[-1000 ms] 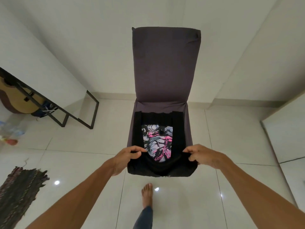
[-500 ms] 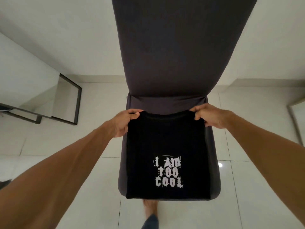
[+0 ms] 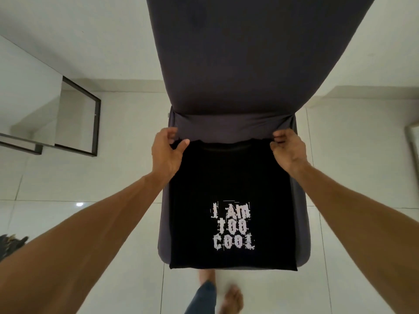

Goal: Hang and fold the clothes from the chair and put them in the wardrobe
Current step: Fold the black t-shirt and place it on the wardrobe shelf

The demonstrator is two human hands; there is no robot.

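Two far corners of folded black printed T-shirt (image 3: 226, 182) on grey fabric chair (image 3: 249, 64) seat: right hand (image 3: 288, 152) pinches, left hand (image 3: 166, 155) grip unclear; uneven release could skew fold.

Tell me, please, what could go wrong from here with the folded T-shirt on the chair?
1. The black T-shirt's near edge lies right at the front edge of the chair seat, perhaps overhanging it; a tug toward the person could slide it onto the floor.
2. The left hand and right hand are only at the two collar-side corners; lifting from there could let the folded layers fall open.
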